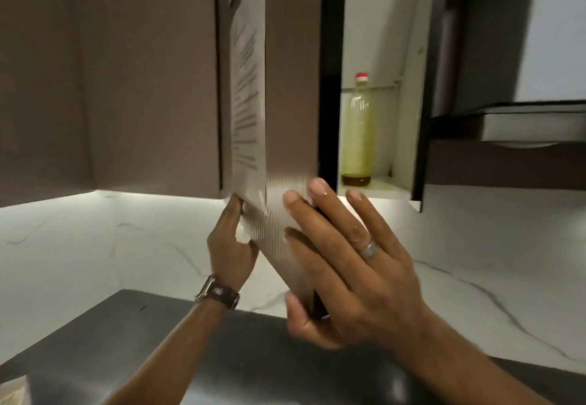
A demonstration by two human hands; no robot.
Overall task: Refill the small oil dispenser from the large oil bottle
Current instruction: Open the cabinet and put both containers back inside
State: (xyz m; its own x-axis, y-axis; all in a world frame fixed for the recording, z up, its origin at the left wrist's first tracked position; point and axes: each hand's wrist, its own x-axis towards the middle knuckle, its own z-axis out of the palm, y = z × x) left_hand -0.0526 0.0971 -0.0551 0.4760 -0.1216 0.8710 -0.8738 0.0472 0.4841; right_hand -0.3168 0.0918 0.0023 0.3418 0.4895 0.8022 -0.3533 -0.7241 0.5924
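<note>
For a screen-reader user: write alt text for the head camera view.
Two hands hold the bottom corner of an open cabinet door: the left hand grips its lower edge, the right hand lies flat against it with straight fingers. Inside the cabinet stands a large oil bottle with a red cap, above a white marbled backsplash.

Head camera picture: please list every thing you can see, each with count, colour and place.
oil bottle: one, clear with yellow oil and a red cap, upright on the bottom shelf of the open cabinet.
cabinet door: one, brown, open, edge toward the camera, motion-blurred.
printed sheet: one, white with dark text, on the inner side of the door.
backsplash: one, white marble with grey veins, under the cabinets.
countertop: one, dark grey, bottom of picture.
left hand: one, watch on the wrist, grips the door's bottom edge.
right hand: one, ring on a finger, fingers straight, against the door.
</note>
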